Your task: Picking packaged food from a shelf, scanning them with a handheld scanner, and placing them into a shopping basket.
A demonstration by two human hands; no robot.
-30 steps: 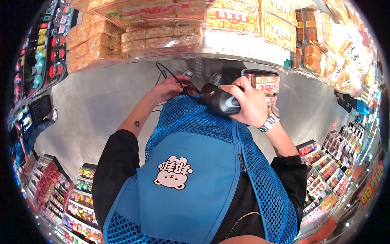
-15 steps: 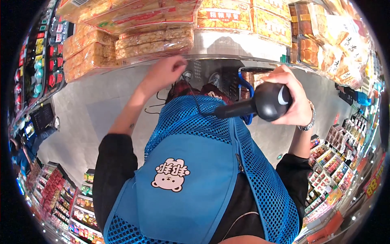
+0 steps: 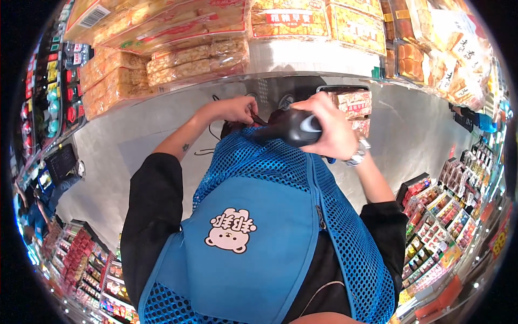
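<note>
My right hand [image 3: 335, 132] is closed around a black rounded object with a thick stem [image 3: 300, 128], which bears a white crescent mark. Its stem points left across my blue mesh vest [image 3: 270, 162]; motion blurs it, and I cannot tell its kind. Just left of the stem's end, the fingers of my left hand [image 3: 240, 109] pinch a dark thin cord [image 3: 259, 120]. Both hands are in front of my waist, below the front edge of a display shelf [image 3: 291, 60].
Large clear packs of pale yellow puffed snacks [image 3: 197, 62] are stacked on the shelf, with bagged bread [image 3: 413, 62] at its right. A dark-rimmed basket holding packs [image 3: 350, 102] stands beyond my right hand. Stocked racks [image 3: 440, 216] rise at the right, others [image 3: 81, 259] at lower left.
My right hand has moved left with the black object, its stem tipping closer to my left hand. My left hand has come lower and right, and now pinches the cord.
</note>
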